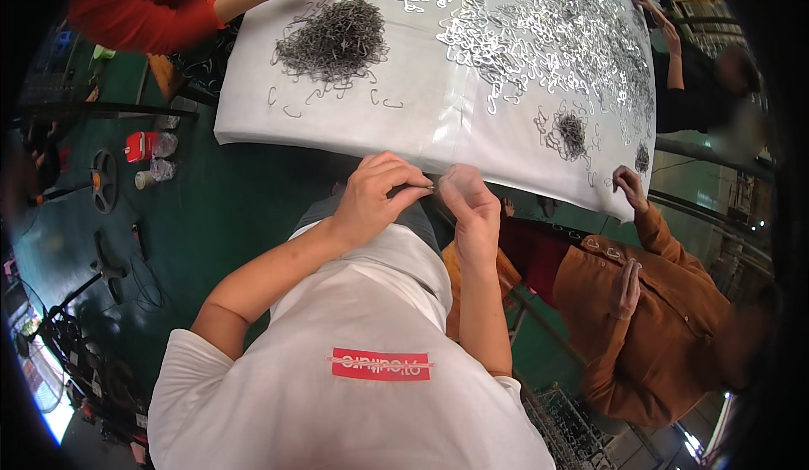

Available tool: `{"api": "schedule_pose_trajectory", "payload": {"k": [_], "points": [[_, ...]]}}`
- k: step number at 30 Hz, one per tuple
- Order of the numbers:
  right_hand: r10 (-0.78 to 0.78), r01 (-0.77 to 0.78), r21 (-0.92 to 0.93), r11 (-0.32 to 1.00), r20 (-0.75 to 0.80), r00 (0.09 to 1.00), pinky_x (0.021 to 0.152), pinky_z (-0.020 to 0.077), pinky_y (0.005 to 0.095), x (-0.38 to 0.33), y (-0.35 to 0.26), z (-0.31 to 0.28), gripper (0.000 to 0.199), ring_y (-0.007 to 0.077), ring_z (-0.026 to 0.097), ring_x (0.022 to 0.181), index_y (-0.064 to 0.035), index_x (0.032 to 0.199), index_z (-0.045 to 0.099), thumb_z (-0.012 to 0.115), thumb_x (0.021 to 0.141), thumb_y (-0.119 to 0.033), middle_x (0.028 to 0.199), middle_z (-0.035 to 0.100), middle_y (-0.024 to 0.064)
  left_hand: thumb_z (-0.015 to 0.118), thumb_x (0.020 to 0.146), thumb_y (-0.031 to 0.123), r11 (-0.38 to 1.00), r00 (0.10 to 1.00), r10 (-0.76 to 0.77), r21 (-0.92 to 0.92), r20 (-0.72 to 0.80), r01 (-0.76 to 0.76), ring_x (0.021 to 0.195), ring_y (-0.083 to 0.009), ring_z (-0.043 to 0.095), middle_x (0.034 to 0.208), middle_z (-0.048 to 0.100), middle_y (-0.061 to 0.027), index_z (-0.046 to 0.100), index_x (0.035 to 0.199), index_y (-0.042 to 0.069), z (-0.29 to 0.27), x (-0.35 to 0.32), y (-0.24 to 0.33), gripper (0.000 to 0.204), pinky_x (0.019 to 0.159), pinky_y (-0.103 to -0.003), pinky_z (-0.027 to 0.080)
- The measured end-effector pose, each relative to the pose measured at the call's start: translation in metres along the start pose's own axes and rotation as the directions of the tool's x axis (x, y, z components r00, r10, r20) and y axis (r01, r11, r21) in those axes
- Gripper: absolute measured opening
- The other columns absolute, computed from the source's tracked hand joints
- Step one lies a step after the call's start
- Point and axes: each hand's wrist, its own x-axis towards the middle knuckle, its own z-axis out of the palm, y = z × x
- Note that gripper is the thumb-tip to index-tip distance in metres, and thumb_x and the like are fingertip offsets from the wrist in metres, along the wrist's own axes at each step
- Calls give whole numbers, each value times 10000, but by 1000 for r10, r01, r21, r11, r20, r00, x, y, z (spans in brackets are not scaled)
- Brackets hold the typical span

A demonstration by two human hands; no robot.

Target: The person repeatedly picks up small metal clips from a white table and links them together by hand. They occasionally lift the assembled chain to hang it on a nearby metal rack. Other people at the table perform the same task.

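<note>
Close together at the table's near edge are both my hands. My left hand [379,188] is pinched, thumb against forefinger, with a small dark piece at the fingertips too small to make out. My right hand [468,200] is right beside it, its fingers curled and smeared by motion, so what it holds does not show. Beyond them a white-covered table [337,129] carries a heap of dark wire hooks [333,40], with several loose hooks lying in front. Shiny silver hooks [539,40] are spread over the table's middle and far side.
A person in a red sleeve [156,11] works at the far left. Another in a brown shirt [649,318] is at my right, near a small dark heap [571,133]. A third person's hand [661,19] is at the right edge. A pedestal fan [103,179] stands left.
</note>
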Motion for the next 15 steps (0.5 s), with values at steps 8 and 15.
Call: {"api": "schedule_pose_trajectory", "payload": {"k": [8,15], "points": [[-483,440,-279,854,-110,869,736,413,239,-1,10,-16,87,130,473,858,-35,839,608,664,795,15,954,454,39,705,729,57,983,983,170,-84,62,-165,838,-208,602,844,667,-41,679,862,51,25,31,-15,136,781,-335,447],[-488,413,-412,813,-92,868,760,427,285,-7,9,-33,105,184,499,870,-36,810,613,686,757,17,944,483,68,687,796,213,959,974,189,189,122,-210,858,-255,571,887,634,-64,659,912,71,81,121,-93,185,749,-368,437]]}}
